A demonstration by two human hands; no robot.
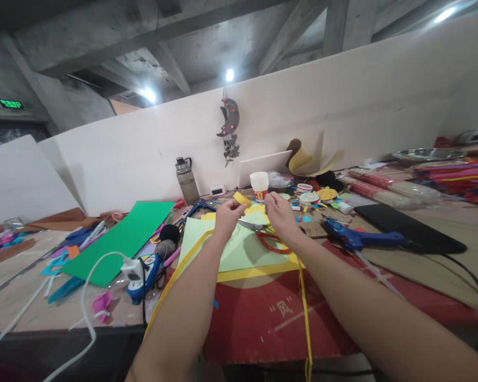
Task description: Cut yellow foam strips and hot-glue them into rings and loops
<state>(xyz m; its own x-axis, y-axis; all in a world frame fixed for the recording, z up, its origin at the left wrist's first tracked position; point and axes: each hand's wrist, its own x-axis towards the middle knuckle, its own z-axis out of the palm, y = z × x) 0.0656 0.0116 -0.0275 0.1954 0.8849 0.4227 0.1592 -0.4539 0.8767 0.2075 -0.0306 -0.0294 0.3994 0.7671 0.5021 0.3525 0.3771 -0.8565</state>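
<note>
In the head view my left hand (pixel 228 218) is closed, with a curled yellow paper strip (pixel 242 199) at its fingertips. My right hand (pixel 279 213) is closed a short way to the right, and whatever its fingers hold is too small or hidden to name. Scissors with red handles (pixel 265 243) lie under the hands on pale green paper (pixel 239 257), partly covered by my right wrist. Beneath that paper a yellow sheet (pixel 258 273) shows at the edge. Long yellow strips (pixel 306 313) hang down beside my right forearm and over the front edge.
To the left are green card (pixel 123 239) and a blue power strip (pixel 145 281) with a white cable. At the back stand a bottle (pixel 187 180) and a paper cup (pixel 259 185). On the right lie a blue glue gun (pixel 358 236) and a black flat pad (pixel 410 228).
</note>
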